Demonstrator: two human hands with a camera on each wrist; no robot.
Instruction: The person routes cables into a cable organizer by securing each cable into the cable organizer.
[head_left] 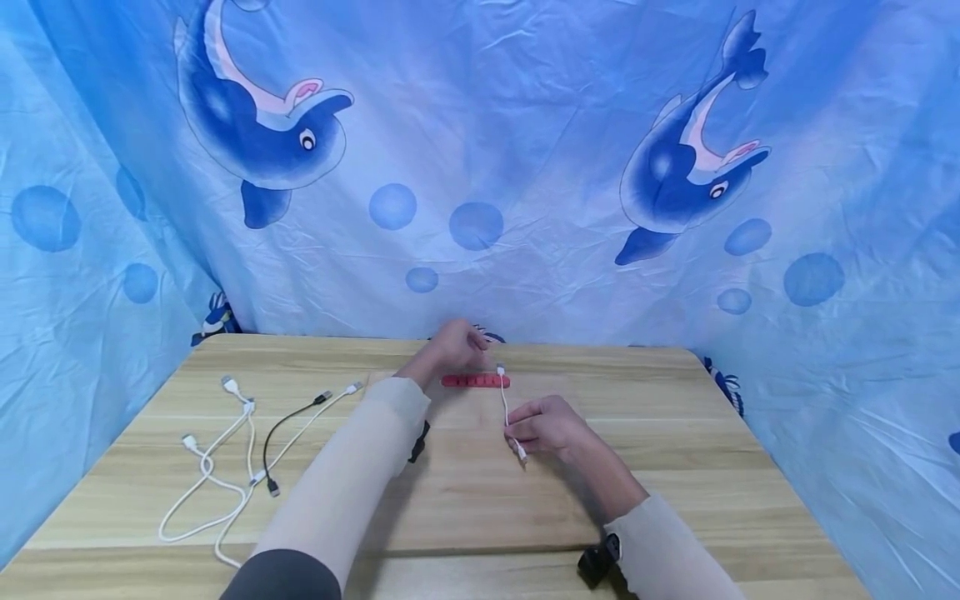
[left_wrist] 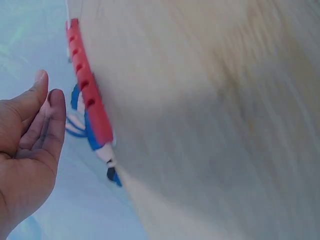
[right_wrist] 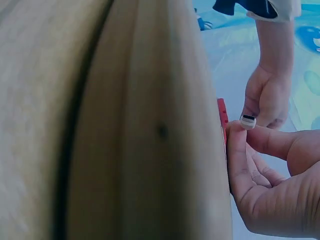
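Observation:
A red cable holder strip [head_left: 476, 381] with several notches lies toward the table's back edge. Across its right end runs a short white USB cable [head_left: 504, 402], its far plug beyond the strip; whether the cord sits in a notch I cannot tell. My right hand [head_left: 551, 427] pinches the cable near its lower end. In the right wrist view the white plug [right_wrist: 248, 121] pokes out between thumb and index fingertip of the right hand [right_wrist: 270, 175]. Just behind the strip hovers my left hand [head_left: 459, 344], loosely bent and holding nothing; the left wrist view shows the hand [left_wrist: 35, 135] beside the red strip [left_wrist: 90, 95].
On the left of the table lie white cables [head_left: 243, 492] in loops and a short black cable [head_left: 273, 433]. A wooden board [head_left: 465, 500] lies beneath the work. Blue dolphin-printed cloth [head_left: 510, 167] hangs behind and beside the table.

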